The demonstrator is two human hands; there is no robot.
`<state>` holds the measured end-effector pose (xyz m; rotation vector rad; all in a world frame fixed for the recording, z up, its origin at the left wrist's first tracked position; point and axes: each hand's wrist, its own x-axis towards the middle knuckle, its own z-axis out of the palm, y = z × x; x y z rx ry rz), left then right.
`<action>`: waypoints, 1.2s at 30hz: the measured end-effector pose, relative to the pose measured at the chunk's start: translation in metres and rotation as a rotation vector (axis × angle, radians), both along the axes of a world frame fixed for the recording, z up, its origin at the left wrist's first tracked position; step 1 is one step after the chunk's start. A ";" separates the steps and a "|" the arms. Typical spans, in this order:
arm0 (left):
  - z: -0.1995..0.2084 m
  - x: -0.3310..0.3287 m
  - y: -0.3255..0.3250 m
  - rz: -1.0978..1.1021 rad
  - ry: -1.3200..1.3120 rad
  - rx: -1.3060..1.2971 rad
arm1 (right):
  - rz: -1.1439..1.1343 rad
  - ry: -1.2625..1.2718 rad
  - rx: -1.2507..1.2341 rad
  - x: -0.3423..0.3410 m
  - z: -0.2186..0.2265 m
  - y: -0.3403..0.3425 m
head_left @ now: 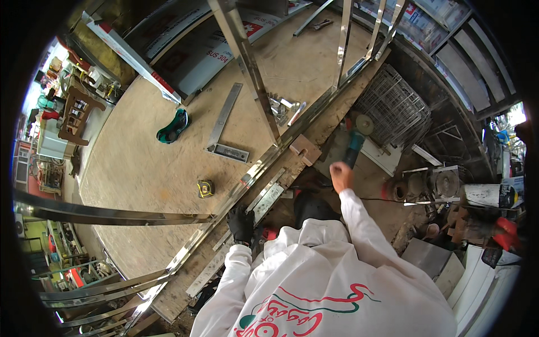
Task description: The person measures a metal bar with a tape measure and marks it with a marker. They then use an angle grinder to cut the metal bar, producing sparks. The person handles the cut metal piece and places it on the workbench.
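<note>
My left hand [241,226], in a black glove, rests by the near edge of the worktable, its fingers apart beside the shiny metal tube frame [193,238]. A flat, perforated metal strip [268,197] lies just right of it. My bare right hand [340,176] is out over the right side, below the table edge. Its fingers are curled at the rear end of a teal angle grinder [353,147], whose round disc [364,124] points away from me. The fingers' far side is hidden.
On the table lie a steel square [224,118], a tape measure [205,188] and green goggles [173,127]. A notched wooden block [305,149] sits at the edge. Upright metal tubes [255,84] rise from the frame. Wire racks [393,101] stand at right; a dark cord [370,199] crosses below.
</note>
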<state>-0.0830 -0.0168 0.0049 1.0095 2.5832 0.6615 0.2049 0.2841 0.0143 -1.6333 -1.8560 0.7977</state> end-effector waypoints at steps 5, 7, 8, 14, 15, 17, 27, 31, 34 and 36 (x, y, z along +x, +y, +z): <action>0.015 -0.004 0.004 -0.084 -0.098 0.052 | 0.199 0.033 0.234 -0.119 0.037 0.135; 0.026 0.005 -0.003 -0.052 -0.026 0.087 | 0.235 -0.114 0.200 -0.166 0.027 0.177; 0.030 0.010 -0.007 0.009 -0.045 0.085 | 0.273 -0.183 0.108 -0.189 0.025 0.194; 0.066 0.048 -0.013 0.245 -0.056 0.007 | 0.507 -0.484 0.097 -0.244 -0.014 0.249; 0.067 0.050 -0.007 0.278 -0.040 0.039 | 0.503 -0.448 0.093 -0.243 -0.017 0.254; 0.073 0.063 -0.001 0.372 -0.015 0.105 | 0.521 -0.386 0.091 -0.243 -0.016 0.254; 0.216 0.013 0.157 0.315 -0.705 0.700 | 0.724 0.591 -0.578 -0.167 0.269 0.222; 0.333 -0.001 0.227 -0.028 -0.772 0.907 | 0.860 0.681 -0.520 -0.153 0.390 0.176; 0.393 -0.009 0.261 -0.220 -0.845 1.038 | 0.969 0.716 -0.451 -0.160 0.441 0.142; 0.424 -0.023 0.268 -0.328 -0.972 1.004 | 0.974 0.728 -0.390 -0.163 0.460 0.128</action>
